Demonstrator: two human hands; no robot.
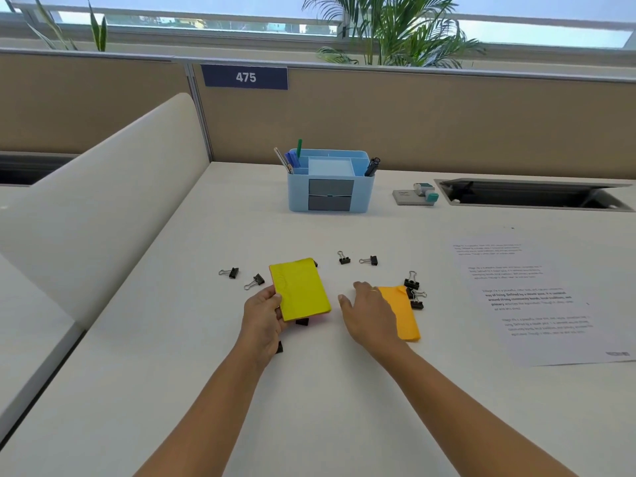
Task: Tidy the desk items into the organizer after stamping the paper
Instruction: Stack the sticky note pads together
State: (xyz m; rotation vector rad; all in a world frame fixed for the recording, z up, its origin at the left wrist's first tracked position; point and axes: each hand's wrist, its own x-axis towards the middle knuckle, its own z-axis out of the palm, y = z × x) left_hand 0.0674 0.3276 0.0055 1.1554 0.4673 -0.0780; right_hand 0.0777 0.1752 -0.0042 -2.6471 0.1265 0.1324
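Left hand grips the yellow pad, orange pad lies lengthwise right beside the flat, empty right hand, so that one's nearer.

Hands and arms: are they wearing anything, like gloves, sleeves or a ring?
No gloves, and no sleeves in view: the left arm and right arm are bare to the picture's edge. The left hand wears nothing. The right hand has one thin gold-coloured ring on a finger. No watch or bracelet shows.
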